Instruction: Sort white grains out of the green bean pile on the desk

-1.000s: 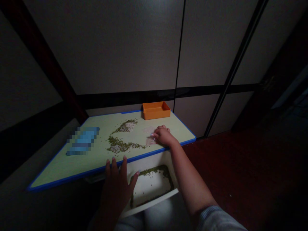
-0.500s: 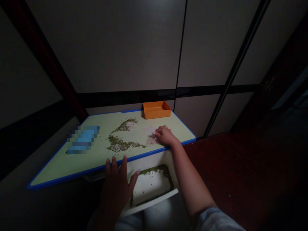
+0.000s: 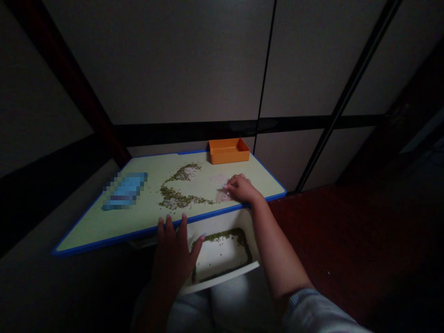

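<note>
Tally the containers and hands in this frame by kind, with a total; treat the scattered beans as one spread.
Orange box: 1
White tray below the table edge: 1
Spread of green beans: 1
Blurred blue item: 1
Hands: 2, left hand and right hand
Total: 6

the view has tipped, so the table point(image 3: 104, 222) and all on it sit higher and a little to the right in the picture; the right hand point(image 3: 243, 188) has curled in slightly, its fingertips drawn a touch nearer the beans point(image 3: 176, 199) to its left; the left hand point(image 3: 175, 245) at the near edge has shifted with the view, fingers a bit further onto the blue rim beside the white tray point(image 3: 225, 277)
</note>
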The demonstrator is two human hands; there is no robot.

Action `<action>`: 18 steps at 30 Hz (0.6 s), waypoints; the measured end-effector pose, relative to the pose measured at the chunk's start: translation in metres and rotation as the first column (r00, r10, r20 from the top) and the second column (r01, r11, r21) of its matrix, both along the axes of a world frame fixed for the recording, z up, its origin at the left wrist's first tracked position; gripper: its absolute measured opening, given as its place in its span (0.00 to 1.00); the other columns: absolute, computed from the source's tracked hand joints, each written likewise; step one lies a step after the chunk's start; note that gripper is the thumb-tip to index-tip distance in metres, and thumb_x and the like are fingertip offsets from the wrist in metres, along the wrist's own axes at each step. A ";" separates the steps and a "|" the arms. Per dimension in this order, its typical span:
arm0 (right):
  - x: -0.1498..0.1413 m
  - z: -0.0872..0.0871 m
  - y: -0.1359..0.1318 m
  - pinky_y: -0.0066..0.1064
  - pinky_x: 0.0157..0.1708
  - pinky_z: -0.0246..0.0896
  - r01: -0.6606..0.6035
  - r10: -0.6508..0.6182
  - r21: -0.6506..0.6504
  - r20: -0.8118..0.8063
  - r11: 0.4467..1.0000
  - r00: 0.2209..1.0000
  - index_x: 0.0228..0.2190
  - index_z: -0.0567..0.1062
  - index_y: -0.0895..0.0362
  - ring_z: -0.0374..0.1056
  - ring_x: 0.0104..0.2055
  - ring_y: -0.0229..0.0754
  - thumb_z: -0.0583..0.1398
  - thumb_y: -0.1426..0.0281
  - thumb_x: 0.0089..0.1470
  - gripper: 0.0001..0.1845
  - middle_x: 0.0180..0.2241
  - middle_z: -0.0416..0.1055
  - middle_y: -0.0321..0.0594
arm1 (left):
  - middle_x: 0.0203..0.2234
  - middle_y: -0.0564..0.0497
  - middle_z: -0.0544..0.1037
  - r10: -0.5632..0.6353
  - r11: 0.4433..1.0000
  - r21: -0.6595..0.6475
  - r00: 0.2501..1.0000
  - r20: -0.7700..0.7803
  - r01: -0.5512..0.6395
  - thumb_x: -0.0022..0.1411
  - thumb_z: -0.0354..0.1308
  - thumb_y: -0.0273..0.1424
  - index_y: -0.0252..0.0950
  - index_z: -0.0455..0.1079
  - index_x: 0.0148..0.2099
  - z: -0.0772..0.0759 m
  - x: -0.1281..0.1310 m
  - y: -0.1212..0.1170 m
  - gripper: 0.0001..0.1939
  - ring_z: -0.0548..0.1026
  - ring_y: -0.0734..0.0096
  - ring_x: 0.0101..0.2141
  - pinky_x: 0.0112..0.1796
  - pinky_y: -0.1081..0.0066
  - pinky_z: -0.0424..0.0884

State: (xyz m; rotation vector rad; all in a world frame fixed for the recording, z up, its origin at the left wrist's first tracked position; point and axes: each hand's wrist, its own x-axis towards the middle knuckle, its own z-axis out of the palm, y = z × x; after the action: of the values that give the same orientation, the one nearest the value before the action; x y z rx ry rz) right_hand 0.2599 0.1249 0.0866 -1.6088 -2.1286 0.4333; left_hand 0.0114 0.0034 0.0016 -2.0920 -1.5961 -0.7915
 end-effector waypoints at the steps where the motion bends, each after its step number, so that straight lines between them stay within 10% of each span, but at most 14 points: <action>1: 0.001 0.000 0.000 0.36 0.44 0.50 -0.007 0.007 0.001 -0.003 1.000 1.000 0.28 0.79 0.56 0.59 0.50 0.47 0.58 0.63 0.62 0.16 0.42 0.74 0.44 | 0.62 0.20 0.57 0.003 1.000 -0.004 1.000 0.003 -0.003 0.62 0.51 0.46 0.23 0.60 0.63 0.000 0.000 0.000 0.36 0.47 0.29 0.66 0.57 0.39 0.60; 18: 0.007 -0.002 -0.001 0.41 0.48 0.51 -0.083 0.083 0.001 -0.049 0.997 0.995 0.22 0.78 0.57 0.61 0.49 0.46 0.59 0.66 0.60 0.17 0.38 0.75 0.41 | 0.66 0.23 0.51 -0.008 0.998 -0.068 0.998 0.055 0.012 0.62 0.53 0.45 0.26 0.57 0.65 0.005 0.002 -0.005 0.36 0.44 0.29 0.67 0.57 0.37 0.58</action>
State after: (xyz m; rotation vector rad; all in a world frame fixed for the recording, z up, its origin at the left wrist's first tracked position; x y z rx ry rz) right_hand 0.2666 0.1239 0.0844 -1.4992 -2.1642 0.4953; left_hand 0.0134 -0.0015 0.0064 -2.1447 -1.6647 -0.8144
